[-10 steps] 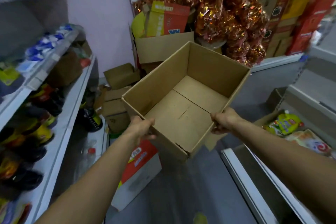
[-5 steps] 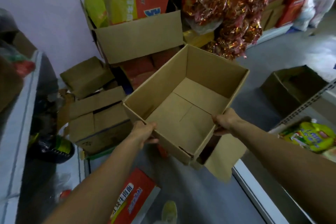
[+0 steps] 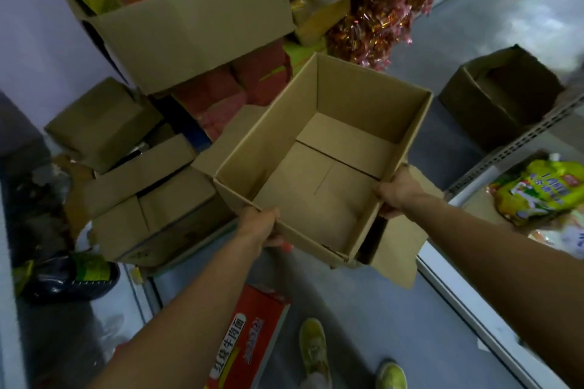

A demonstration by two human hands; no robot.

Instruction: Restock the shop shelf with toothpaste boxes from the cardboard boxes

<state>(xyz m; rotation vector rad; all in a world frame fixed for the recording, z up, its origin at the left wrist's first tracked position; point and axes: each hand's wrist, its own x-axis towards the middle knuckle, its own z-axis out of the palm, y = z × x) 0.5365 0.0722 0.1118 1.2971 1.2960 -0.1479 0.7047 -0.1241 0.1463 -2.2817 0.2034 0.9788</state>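
Cardboard box [image 3: 363, 101] carried forward, mouth up, lengthwise away-right

I see a red printed carton [image 3: 249, 335] lying on the grey floor [image 3: 363, 309] near two yellow shoes [image 3: 313, 347]. Shiny red-gold foil bundles [image 3: 379, 19] sit ahead, and a green snack packet [image 3: 537, 189] is on the right.

We stand on a grey floor [image 3: 363, 303], our yellow shoes [image 3: 313, 347] just beside a red printed carton [image 3: 252, 335] lying on it. Brown boxes [image 3: 151, 224] are piled at the left. An open brown box [image 3: 499, 95] sits well apart on the right.
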